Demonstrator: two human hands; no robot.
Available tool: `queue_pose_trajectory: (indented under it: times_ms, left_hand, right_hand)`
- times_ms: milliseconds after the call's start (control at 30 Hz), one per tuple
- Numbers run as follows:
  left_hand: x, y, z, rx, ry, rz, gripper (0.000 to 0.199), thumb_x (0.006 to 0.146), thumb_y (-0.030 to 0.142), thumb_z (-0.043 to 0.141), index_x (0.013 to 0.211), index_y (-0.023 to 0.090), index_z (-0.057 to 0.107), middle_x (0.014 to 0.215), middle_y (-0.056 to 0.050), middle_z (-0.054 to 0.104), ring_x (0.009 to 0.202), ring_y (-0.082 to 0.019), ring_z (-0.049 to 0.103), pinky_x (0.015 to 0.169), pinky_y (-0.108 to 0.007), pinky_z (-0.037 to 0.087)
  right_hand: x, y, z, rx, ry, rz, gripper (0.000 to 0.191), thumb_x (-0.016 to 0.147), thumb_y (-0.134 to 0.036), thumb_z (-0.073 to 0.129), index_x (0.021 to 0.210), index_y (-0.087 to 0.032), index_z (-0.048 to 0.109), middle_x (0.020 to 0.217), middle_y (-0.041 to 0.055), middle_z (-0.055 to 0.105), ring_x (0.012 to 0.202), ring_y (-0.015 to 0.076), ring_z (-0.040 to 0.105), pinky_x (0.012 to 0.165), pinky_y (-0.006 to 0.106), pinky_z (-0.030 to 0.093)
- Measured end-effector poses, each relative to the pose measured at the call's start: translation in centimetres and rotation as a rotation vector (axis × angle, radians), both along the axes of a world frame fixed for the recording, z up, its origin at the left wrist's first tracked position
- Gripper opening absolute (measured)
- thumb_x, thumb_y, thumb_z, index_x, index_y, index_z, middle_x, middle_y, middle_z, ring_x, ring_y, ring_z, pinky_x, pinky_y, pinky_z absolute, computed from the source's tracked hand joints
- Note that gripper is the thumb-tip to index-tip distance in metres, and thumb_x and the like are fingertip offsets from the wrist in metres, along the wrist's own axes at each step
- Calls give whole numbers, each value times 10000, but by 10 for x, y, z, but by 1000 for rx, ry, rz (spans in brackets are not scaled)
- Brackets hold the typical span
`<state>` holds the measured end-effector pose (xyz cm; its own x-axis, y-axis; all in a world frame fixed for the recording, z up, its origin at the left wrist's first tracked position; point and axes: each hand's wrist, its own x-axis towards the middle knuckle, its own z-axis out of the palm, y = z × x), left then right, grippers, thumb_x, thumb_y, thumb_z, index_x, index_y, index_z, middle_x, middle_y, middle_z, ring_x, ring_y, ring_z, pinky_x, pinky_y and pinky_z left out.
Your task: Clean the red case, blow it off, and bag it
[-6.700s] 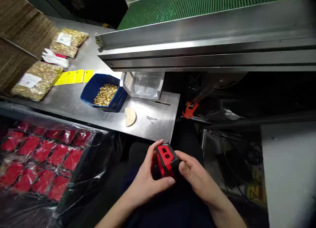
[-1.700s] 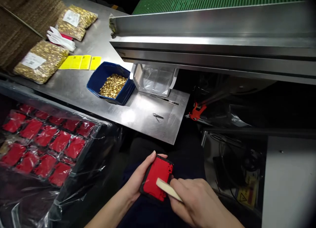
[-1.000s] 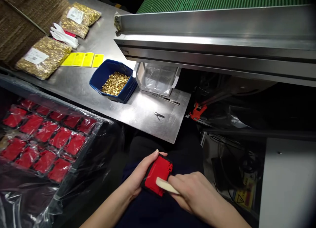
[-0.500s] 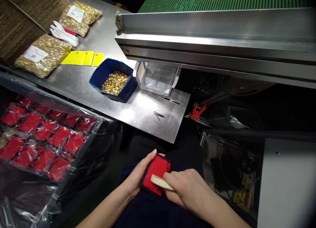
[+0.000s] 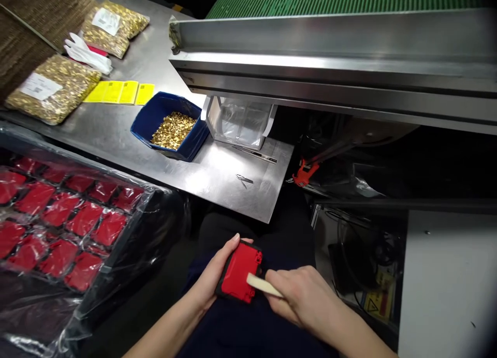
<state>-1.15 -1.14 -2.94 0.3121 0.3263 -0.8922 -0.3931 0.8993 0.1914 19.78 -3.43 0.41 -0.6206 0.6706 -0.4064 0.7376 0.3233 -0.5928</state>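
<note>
A flat red part with black edges [image 5: 240, 267] lies in my left hand [image 5: 217, 270], whose fingers wrap round its left side and top, the rest of them hidden beneath. My right hand [image 5: 297, 293] is closed on a pale, cream-coloured strip-like tool [image 5: 264, 284]. The rounded tip of that tool meets the right part of the red face. Both hands are low in the view, above the dark-clothed lap.
On the metal table [image 5: 202, 179] are a blue bin [image 5: 145, 120] of small gold pieces, a clear bin [image 5: 243, 122], tweezers [image 5: 244, 180] and bagged gold pieces [image 5: 58, 89]. A plastic-lined crate [image 5: 132, 234] at left holds several red parts. A green belt [image 5: 341, 1] runs behind.
The tool tip has moved right across the red face, with my right hand shifting slightly right. The surroundings have slid a little left in view.
</note>
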Motion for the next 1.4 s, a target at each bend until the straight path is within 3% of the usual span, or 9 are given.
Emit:
queue_pose_trajectory:
  times_ms: [133, 333, 500, 667, 800, 900, 1033, 1133, 1400]
  left_hand:
    - [0, -1, -1, 13, 1, -17, 461, 930, 536, 659, 1152, 136, 721, 995, -128, 801, 812, -224, 753, 760, -285, 604]
    - [-2, -5, -4, -4, -3, 15, 494, 929, 565, 643, 1200, 155, 700, 1029, -137, 792, 872, -264, 757, 769, -334, 615]
    - [0, -5, -4, -27, -23, 8, 490, 916, 568, 659, 1177, 156, 703, 1043, -142, 792, 892, -274, 760, 793, -348, 621]
    - [-3, -6, -5, -5, 23, 9, 487, 918, 571, 656, 1189, 170, 702, 1009, -121, 792, 881, -269, 759, 776, -337, 620]
    - [-2, -4, -5, -12, 4, -9, 493, 911, 569, 663, 1189, 164, 698, 1070, -144, 786, 905, -287, 760, 801, -357, 619]
    - [-3, -4, -5, -34, 14, 8, 508, 921, 583, 645, 1209, 167, 685, 1029, -136, 787, 907, -285, 757, 784, -348, 615]
    - [-2, -6, -4, 1, 59, -7, 491, 910, 586, 660, 1199, 190, 686, 989, -104, 786, 866, -263, 748, 734, -323, 608]
    - [-1, -8, -4, 17, 49, -26, 501, 909, 596, 656, 1202, 191, 686, 1039, -113, 785, 876, -259, 745, 765, -327, 606]
    - [-3, -8, -4, 69, 93, -54, 511, 914, 613, 632, 1205, 198, 696, 1041, -112, 779, 905, -271, 740, 788, -341, 606]
  right_hand:
    - [-4, 3, -2, 3, 29, -9, 84, 1028, -325, 532, 993, -255, 562, 853, -37, 746, 701, 151, 698, 560, 313, 247]
    - [0, 2, 1, -13, -44, -11, 124, 1025, -297, 520, 914, -244, 534, 763, -48, 702, 620, 154, 665, 550, 330, 212]
    - [-5, 5, -1, -4, 3, -13, 101, 1027, -348, 529, 988, -256, 550, 876, -38, 743, 707, 167, 700, 557, 328, 200]
    - [-3, 2, -3, -18, -48, -56, 112, 1024, -308, 528, 935, -243, 544, 781, -40, 716, 633, 155, 667, 558, 328, 190]
    - [-4, 6, -5, -29, 25, -52, 117, 1028, -353, 538, 970, -252, 539, 866, -40, 748, 700, 151, 691, 561, 310, 206]
    - [-1, 7, -5, -58, 46, -70, 139, 1024, -327, 529, 911, -248, 508, 814, -57, 729, 659, 139, 675, 557, 303, 221]
    - [0, 5, -5, -65, 4, -86, 132, 1030, -322, 515, 919, -251, 516, 787, -54, 722, 644, 145, 673, 565, 300, 228]
    - [-2, 6, -6, -47, 64, -65, 117, 1032, -357, 521, 963, -262, 521, 860, -53, 741, 704, 145, 689, 575, 295, 233]
    - [0, 5, -5, -80, 39, -86, 119, 1019, -337, 531, 932, -261, 503, 818, -69, 725, 662, 133, 671, 562, 303, 207]
